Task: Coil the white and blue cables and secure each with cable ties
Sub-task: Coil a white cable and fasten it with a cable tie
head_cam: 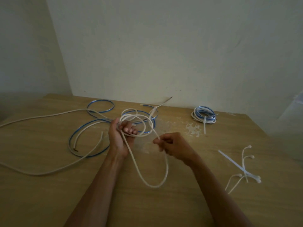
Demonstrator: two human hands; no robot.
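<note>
White plastic cable (132,156): loops gripped in my left hand (121,138), slack pinched by my right hand (172,146), just rightward.

Head-worn view, down over table (49,202)

The light wooden worktop (49,202) carries a loose blue cable (71,140) in wide loops, a long white cable (37,174) trailing left, a tied blue-and-white cable coil (203,114) far right, white plastic cable ties (242,167) near right, and white flecks (193,129) scattered between.
</note>
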